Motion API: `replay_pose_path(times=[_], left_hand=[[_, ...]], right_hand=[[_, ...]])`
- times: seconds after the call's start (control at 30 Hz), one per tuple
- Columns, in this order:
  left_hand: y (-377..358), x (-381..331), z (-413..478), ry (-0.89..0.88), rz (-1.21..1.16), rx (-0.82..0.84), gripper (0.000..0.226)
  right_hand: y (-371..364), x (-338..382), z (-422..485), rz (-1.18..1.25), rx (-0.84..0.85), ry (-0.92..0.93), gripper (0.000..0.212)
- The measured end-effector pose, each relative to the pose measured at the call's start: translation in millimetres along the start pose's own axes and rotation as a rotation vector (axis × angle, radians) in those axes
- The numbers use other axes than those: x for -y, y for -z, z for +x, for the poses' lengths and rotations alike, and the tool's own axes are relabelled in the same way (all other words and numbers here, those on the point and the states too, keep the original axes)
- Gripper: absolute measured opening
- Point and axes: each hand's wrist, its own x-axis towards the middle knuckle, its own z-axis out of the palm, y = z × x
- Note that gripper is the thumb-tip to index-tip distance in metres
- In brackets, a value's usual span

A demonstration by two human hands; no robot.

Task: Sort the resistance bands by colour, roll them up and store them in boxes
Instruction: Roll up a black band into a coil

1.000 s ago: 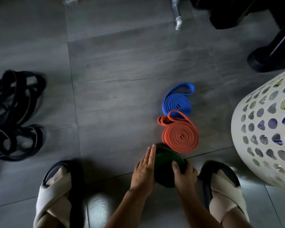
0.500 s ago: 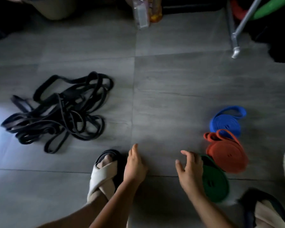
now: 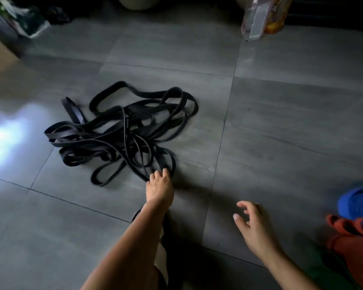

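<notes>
Where the tiled floor [image 3: 281, 122] catches a white glare at the far left, nothing of the task lies. The work begins just to the right of it, with the black bands [image 3: 122, 130], a loose unrolled tangle sprawled wider than it is deep. Its long spread runs across the view from lower left to upper right, and several narrow loops trail from it toward the person.

The left hand [image 3: 159, 188] is stretched forward to the near right corner of that heap, its fingers bent down onto the closest loop. They touch the band, but whether they already pinch it or only rest on it cannot be told from this angle.

Further right and nearer the body, the right hand [image 3: 255, 227] hovers over bare tile with its fingers loosely spread and slightly curled, holding nothing, well apart from the tangle.

At the right edge sit the finished coils: a blue roll [image 3: 357, 204], an orange roll [image 3: 352, 237] just below it, and what looks like a green roll [image 3: 335, 275] in the dark corner.

So the black heap lies ahead and to the left of both hands, with the left hand much the nearer. Judging by this, the next step is drawing one black band free. The crossed loops may well drag their neighbours along, so the right hand will likely be needed to hold the rest down.
</notes>
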Motion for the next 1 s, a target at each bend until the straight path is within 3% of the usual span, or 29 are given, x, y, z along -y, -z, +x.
replay_pose_path(times=[0.2,0.4,0.53,0.6,0.7,0.73,0.83,0.93,1.0], left_hand=[[33,5,-18,0.158,0.012,-0.049,0.031],[85,-17,-92,-0.024,0.011,-0.055,0.034],[130,-32,-174,-0.150,-0.295,-0.065,0.026],[152,-41,-220,-0.289,-0.451,-0.047,0.019],[193,-59,-287,-0.551,-0.673,0.004,0.012],[206,-64,-307,-0.622,-0.744,0.009,0.014],[251,-64,-355,-0.754,-0.939,0.025,0.009],[285,-39,-379,-0.829,-1.118,0.012,0.011],[298,-25,-387,-0.871,-1.236,-0.007,0.013]], right_hand=[[27,-2,-25,0.022,0.035,0.007,0.022],[65,28,-56,0.063,0.054,0.042,0.042],[99,60,-71,0.050,0.137,0.143,0.060],[123,91,-87,0.044,0.263,0.202,0.051],[162,144,-124,0.209,0.426,0.349,0.056],[174,161,-139,0.260,0.452,0.405,0.048],[213,203,-179,0.370,0.410,0.474,0.030],[262,227,-202,0.225,0.303,0.571,0.009],[297,234,-214,0.215,0.208,0.596,0.014]])
